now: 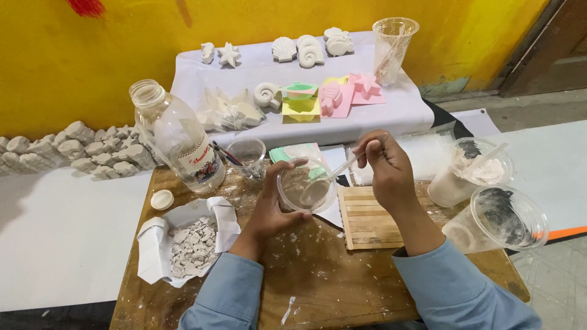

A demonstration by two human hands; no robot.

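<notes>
Over the wooden table (318, 275), the left hand (272, 211) cups 1 thin, light, easily crushed clear plastic cup (304, 186) of wet grey mix around its wall while the right hand (385, 168) pinches a stirring stick (342, 168).

A craft workshop: plaster shell casts (309, 49), coloured moulds (333, 98) (some pink), and a spattered wooden table (318, 275).

A clear glass bottle (177, 137) stands open at my table's left, wearing a white label (199, 164) with red and dark print. Behind it lie clear plastic bags (229, 112) of white pieces.
</notes>
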